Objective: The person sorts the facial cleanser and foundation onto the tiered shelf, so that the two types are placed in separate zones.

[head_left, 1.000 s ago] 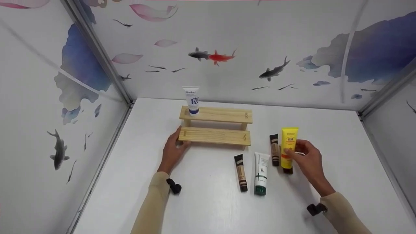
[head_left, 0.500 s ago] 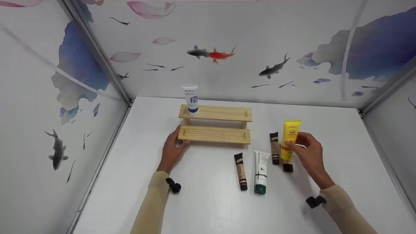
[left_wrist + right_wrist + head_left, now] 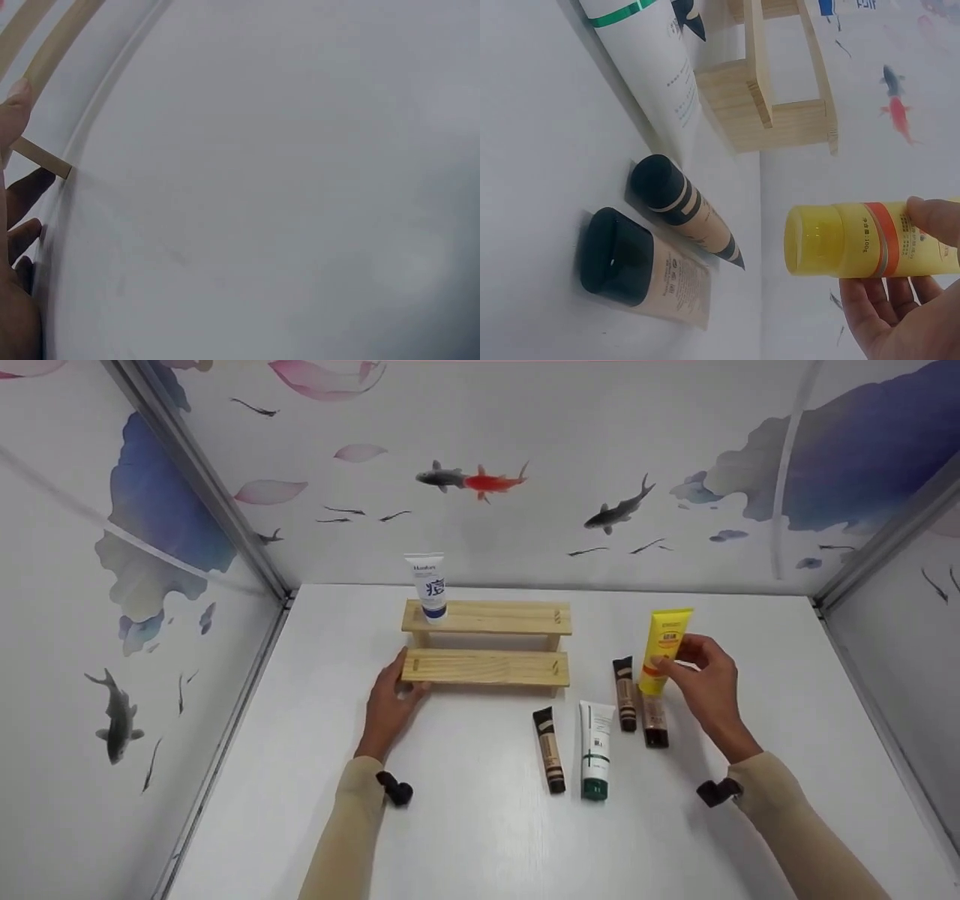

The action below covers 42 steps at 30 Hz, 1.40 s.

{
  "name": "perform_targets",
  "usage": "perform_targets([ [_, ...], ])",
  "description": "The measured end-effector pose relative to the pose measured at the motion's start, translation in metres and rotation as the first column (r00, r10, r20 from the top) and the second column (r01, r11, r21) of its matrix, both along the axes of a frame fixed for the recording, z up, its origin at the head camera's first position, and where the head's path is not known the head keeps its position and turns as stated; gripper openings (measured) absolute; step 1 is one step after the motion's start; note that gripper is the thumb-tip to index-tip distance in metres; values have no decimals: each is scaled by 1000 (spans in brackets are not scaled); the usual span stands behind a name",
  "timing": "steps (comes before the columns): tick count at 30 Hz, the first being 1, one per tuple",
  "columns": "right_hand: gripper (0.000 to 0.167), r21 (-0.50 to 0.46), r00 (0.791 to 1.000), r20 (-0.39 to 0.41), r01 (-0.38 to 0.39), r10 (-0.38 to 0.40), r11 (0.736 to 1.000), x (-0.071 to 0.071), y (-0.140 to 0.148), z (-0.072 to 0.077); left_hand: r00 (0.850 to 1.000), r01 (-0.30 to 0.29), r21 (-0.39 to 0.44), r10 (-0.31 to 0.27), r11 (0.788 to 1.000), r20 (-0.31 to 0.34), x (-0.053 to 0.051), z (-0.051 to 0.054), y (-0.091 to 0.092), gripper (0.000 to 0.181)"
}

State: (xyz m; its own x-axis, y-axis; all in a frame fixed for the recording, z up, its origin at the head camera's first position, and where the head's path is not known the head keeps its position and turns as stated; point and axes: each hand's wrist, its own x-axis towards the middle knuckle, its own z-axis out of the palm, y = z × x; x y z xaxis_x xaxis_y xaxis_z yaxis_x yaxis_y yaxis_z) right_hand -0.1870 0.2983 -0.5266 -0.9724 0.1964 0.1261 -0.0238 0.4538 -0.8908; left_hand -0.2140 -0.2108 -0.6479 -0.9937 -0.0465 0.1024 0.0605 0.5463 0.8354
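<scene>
My right hand (image 3: 708,682) holds a yellow squeeze tube (image 3: 664,641) between thumb and fingers, cap down and slightly tilted. In the right wrist view the yellow tube (image 3: 855,238) is raised off the table. My left hand (image 3: 389,706) grips the left end of a two-step wooden rack (image 3: 487,668), the thumb at its front and the fingers by its leg (image 3: 45,157). On the rack's upper step a white-and-blue tube (image 3: 430,589) stands upright at the left.
Right of the rack lie a beige tube with black ends (image 3: 550,750), a white tube with a green cap (image 3: 595,750), a brown-and-black tube (image 3: 624,694) and a flatter dark-capped tube (image 3: 655,722). Printed wall panels (image 3: 480,540) enclose the table at the back and sides.
My right hand has lifted the yellow tube up and away from the flat dark-capped tube, which now shows more. The left hand stays at the rack. The head view has shifted slightly.
</scene>
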Motion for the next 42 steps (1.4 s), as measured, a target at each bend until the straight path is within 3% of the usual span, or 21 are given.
perform_targets([
  [20, 53, -33, 996, -83, -25, 23, 999, -20, -10, 19, 997, 21, 30, -19, 999, -75, 0, -5, -3, 91],
  [27, 52, -51, 995, -94, -36, 31, 998, -27, -17, 25, 998, 22, 32, -20, 999, -54, -4, -6, -3, 90],
  [33, 50, -63, 992, -118, -51, 43, 997, -31, -29, 26, 999, 20, 37, -19, 999, -35, 1, -7, -3, 89],
  [42, 47, -76, 984, -165, -86, 73, 993, -42, -43, 30, 998, 5, 11, -4, 1000, -56, -2, -3, -1, 91],
])
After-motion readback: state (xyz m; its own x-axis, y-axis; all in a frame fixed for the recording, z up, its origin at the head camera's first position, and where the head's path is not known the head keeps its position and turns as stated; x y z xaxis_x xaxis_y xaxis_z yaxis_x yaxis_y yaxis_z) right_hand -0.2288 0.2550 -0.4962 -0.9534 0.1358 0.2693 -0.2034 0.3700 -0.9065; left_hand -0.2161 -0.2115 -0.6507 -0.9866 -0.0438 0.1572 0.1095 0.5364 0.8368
